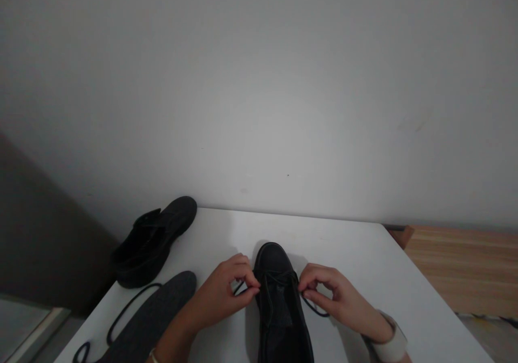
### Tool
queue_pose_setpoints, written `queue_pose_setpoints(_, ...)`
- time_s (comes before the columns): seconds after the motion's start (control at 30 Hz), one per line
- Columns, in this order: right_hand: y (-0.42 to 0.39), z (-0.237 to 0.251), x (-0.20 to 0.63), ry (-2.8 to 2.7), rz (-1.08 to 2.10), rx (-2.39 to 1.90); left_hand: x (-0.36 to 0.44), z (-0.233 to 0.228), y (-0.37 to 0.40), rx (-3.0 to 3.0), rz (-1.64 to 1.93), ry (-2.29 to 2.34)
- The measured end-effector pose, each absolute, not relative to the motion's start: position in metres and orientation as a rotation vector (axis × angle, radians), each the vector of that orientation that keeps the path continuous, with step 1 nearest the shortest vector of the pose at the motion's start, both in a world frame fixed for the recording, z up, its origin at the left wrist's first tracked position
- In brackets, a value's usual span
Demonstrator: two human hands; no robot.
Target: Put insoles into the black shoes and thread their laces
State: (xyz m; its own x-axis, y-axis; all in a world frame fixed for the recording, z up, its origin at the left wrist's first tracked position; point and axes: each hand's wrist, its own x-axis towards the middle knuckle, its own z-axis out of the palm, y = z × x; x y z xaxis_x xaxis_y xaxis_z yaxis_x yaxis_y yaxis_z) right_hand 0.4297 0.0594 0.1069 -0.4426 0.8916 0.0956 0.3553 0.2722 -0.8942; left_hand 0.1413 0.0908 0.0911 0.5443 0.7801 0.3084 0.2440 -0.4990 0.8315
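A black shoe (279, 309) lies on the white table (364, 266) in front of me, toe pointing away. My left hand (220, 295) pinches the black lace (240, 287) at the shoe's left side. My right hand (340, 298) pinches the other end of the same lace (313, 308) at the shoe's right side, where it loops below my fingers. Both hands sit level with the front eyelets.
A second black shoe (154, 241) lies at the table's far left corner. A dark grey insole (156, 314) lies near the left front, with a loose black lace (121, 314) curled over it. A wooden surface (461, 266) adjoins on the right. A pale wall stands behind.
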Motion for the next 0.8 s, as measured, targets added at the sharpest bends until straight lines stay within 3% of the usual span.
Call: queue_pose_setpoints(0.8, 0.0595, 0.1032, 0.4243, -1.885, 1.156, -1.142, 0.1508, 0.0988, 0.0857, 1.912, 0.798, 0.955)
